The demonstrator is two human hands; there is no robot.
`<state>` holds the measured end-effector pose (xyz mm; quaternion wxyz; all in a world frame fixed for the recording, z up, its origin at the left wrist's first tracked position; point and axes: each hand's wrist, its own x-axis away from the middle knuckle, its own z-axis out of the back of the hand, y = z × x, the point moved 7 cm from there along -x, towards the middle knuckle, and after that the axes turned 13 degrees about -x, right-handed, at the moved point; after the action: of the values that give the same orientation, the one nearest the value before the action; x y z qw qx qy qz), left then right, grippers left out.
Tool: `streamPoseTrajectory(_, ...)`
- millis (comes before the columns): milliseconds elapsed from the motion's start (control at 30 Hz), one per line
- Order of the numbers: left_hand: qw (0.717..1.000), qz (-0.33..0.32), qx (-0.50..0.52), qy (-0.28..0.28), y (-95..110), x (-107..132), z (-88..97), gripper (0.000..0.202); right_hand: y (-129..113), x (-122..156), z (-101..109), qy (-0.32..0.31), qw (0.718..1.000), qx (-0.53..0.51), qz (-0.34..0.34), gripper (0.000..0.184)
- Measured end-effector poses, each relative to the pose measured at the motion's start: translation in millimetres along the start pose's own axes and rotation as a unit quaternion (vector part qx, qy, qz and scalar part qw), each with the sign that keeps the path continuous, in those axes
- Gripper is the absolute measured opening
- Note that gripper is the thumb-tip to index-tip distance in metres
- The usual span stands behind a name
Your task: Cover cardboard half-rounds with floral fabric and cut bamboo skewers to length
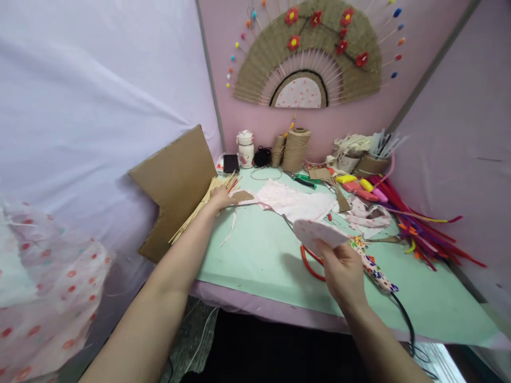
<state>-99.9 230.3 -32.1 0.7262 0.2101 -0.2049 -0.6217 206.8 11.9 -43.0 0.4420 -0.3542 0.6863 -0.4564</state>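
My left hand (219, 198) reaches far across the mint-green table top (259, 255) and closes on a bundle of thin wooden sticks (199, 208) that leans against a brown cardboard sheet (175, 181). Nearer to me, my right hand (342, 271) holds up a flat, rounded piece covered in pale pink dotted fabric (319, 234). Red-handled scissors (309, 261) lie on the table just under that hand. A glue gun wrapped in flowered tape (375, 268) lies to its right, its black cord trailing off the table edge.
Pink dotted fabric (297, 201) lies mid-table. At the back stand twine spools (296, 149), a white jar (245, 149), a phone (230, 163) and a cup of sticks (373, 159). Coloured pipe cleaners (419, 229) and clay pieces (359, 186) fill the right side. A decorated fan (311, 53) hangs on the wall.
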Motion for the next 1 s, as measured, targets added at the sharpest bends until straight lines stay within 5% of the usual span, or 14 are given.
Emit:
streamPoseTrajectory(300,1.0,0.009,-0.016,-0.011,6,-6,-21.2,0.07,18,-6,-25,0.038,0.956,-0.24,-0.163,0.025)
streamPoseTrajectory(567,0.982,-0.009,0.182,-0.038,8,7,-23.2,0.02,53,-16,-72,-0.027,0.924,-0.287,-0.251,0.033)
streamPoseTrajectory(833,0.894,-0.02,0.429,-0.128,24,33,-38.6,0.011,85,-19,-86,-0.116,0.958,-0.067,-0.253,0.044)
streamPoseTrajectory(1000,0.857,-0.044,0.474,-0.195,30,57,-50.8,0.021,52,-36,-65,-0.059,0.985,0.151,-0.065,0.072)
